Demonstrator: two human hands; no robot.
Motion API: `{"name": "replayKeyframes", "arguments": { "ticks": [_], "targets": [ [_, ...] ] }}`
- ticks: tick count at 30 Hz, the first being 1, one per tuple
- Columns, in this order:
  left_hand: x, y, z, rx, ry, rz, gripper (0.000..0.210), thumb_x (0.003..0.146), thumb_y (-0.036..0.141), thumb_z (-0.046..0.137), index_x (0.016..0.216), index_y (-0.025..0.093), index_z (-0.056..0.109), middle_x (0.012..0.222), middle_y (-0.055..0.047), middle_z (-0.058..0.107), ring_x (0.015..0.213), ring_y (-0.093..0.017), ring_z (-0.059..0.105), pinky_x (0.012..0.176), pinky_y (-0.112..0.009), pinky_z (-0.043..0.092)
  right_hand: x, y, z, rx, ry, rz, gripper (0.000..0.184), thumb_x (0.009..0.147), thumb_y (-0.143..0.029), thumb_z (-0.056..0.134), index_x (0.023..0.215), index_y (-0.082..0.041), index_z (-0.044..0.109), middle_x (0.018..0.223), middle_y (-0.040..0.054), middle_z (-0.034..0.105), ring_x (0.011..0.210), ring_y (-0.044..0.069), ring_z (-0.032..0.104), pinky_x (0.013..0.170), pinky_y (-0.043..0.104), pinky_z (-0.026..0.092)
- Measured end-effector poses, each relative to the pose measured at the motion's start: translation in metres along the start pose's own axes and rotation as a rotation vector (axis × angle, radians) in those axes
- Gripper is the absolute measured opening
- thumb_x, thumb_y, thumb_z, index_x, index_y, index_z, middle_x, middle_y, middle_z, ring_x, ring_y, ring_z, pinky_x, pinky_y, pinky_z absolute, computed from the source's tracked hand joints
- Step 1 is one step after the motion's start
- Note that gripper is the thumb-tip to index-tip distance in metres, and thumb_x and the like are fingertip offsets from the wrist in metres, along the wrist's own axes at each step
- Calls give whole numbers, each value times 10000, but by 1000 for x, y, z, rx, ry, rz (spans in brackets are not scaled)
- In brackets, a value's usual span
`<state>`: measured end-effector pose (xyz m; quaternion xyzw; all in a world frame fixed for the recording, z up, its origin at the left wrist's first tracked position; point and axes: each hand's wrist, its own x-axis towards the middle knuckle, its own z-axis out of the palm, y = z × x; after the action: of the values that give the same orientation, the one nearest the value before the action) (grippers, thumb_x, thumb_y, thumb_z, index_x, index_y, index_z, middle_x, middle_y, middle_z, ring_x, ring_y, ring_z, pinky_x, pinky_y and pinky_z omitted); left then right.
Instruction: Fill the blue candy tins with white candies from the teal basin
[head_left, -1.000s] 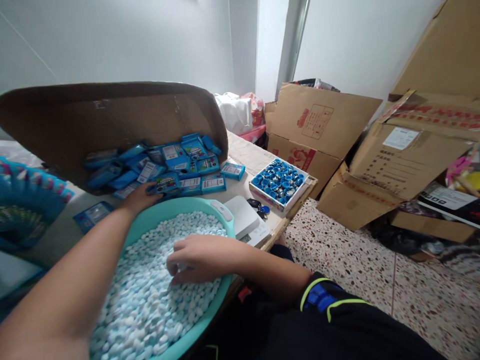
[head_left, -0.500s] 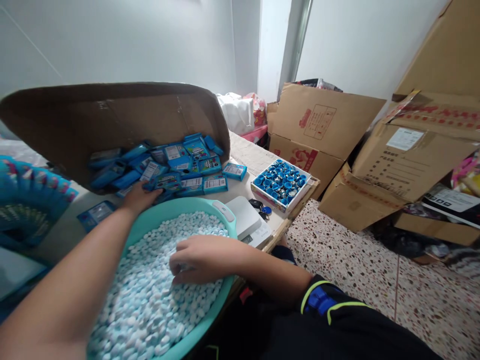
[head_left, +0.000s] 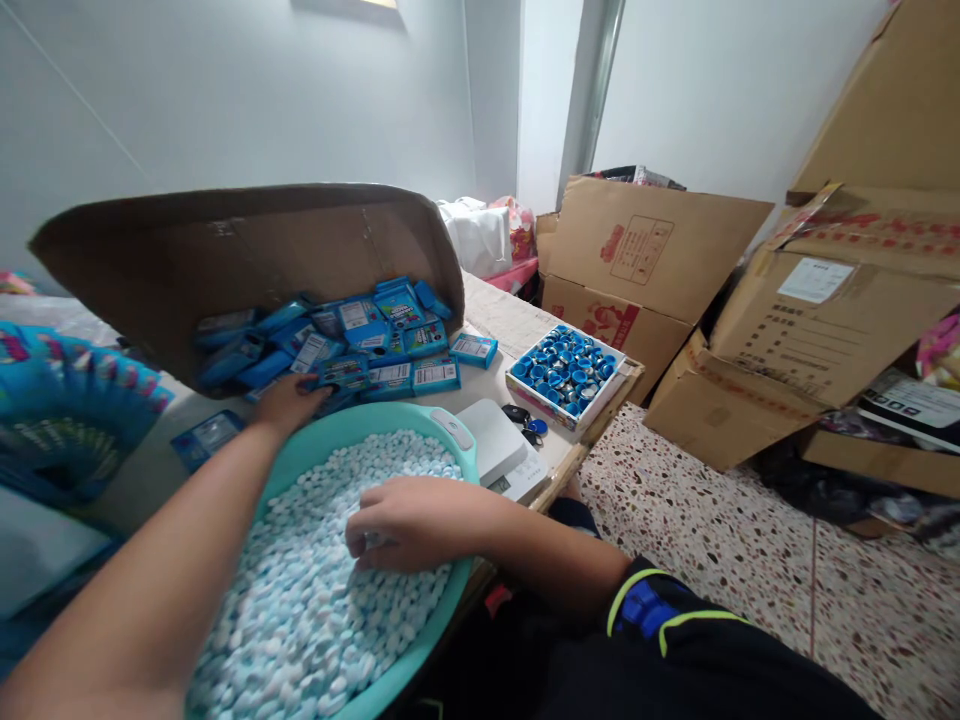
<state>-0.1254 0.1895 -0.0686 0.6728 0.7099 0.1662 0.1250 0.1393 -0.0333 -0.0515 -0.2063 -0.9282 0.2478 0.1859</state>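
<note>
My left hand reaches past the far rim of a turquoise basin to a heap of small blue printed boxes. Its fingers are bent around the edge of one blue box, partly hidden by the hand. Inside the basin lie a great many small white and pale blue candies. Low over these candies, my right hand is closed with curled fingers and thumb together; what they hold is too hidden to name.
A tipped cardboard box backs the heap. Beside the basin are a white scale, keys and a shallow box of blue caps. Blue packs are fanned at left. Large cartons stand on the right.
The view has shifted slightly, so everything sits a little lower and to the right. My left hand's fingers have drawn in at the blue boxes; my right hand stays over the candies.
</note>
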Motion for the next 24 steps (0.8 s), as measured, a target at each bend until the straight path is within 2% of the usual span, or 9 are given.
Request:
{"name": "replayKeyframes", "arguments": {
  "ticks": [7, 14, 20, 24],
  "targets": [
    [-6, 9, -6, -22, 39, -38, 612, 925, 447, 695, 1434, 109, 665, 1033, -83, 748, 870, -252, 709, 674, -273, 496, 1, -2, -2, 27, -24, -10, 276, 1059, -202, 487, 1090, -121, 749, 1114, 118, 730, 954, 194, 640, 879, 302, 467],
    [-12, 11, -2, -121, -11, -1, 642, 925, 407, 679, 1507, 143, 621, 765, 12, 635, 700, -200, 657, 589, -238, 453, 2, -5, -4, 38, -33, 24, 271, 1053, -171, 481, 1097, -134, 746, 1158, 122, 736, 989, 192, 649, 904, 296, 484],
    [-16, 15, -4, -185, -118, 28, 732, 865, 350, 726, 1529, 71, 600, 613, 52, 588, 578, -180, 601, 563, -242, 434, 2, -4, -3, 26, -26, 40, 238, 1054, -208, 507, 1085, -161, 738, 1130, 96, 733, 965, 184, 647, 886, 288, 481],
    [-18, 18, -6, -190, -122, 38, 766, 816, 341, 744, 1516, 59, 611, 573, 66, 557, 553, -179, 581, 560, -245, 420, 1, -4, -2, 23, -13, 36, 233, 1069, -256, 543, 1114, -150, 745, 1125, 99, 735, 945, 183, 642, 869, 289, 469]
  ]
}}
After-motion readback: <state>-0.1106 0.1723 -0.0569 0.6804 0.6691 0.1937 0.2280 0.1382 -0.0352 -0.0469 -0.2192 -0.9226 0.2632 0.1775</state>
